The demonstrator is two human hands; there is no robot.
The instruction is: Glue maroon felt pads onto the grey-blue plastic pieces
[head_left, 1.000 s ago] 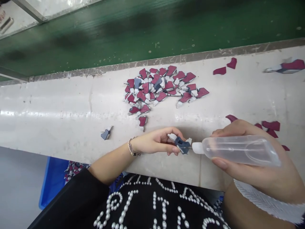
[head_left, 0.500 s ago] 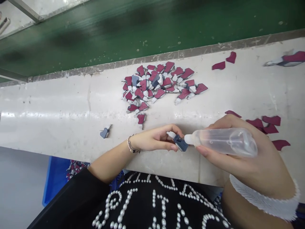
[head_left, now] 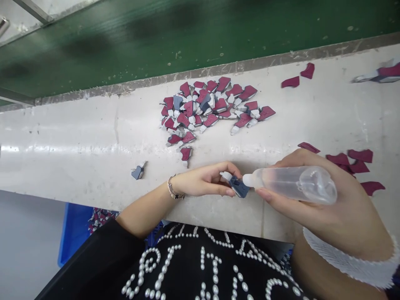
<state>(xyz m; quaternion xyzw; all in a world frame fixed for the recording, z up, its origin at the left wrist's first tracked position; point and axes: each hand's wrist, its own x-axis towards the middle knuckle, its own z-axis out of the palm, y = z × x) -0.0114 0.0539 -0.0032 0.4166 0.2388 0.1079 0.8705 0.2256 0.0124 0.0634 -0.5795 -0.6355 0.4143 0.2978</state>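
Between the thumb and fingers of my left hand (head_left: 208, 180) is a blue-grey piece (head_left: 239, 186) with a pale tip pointing up and left. My right hand (head_left: 328, 204) is wrapped round a clear plastic squeeze bottle (head_left: 290, 183), which lies nearly level. The bottle's white nozzle is at the piece's upper right edge; whether they touch is hard to tell. Some clear liquid shows inside the bottle. Beyond my hands lies a pile of maroon, white and blue-grey pieces (head_left: 189, 109). One loose blue-grey piece (head_left: 137, 171) rests left of my left hand.
Several flat maroon pieces (head_left: 360, 155) lie on the white table (head_left: 62, 154) at the right, two more farther back. Another assembled piece (head_left: 389, 73) is at the far right. A green panel (head_left: 140, 46) runs behind the table. Below the front edge, a blue bin (head_left: 73, 229) holds similar pieces.
The view has shifted slightly. Both hands keep nearly the same pose, with the piece and the bottle still held close together.
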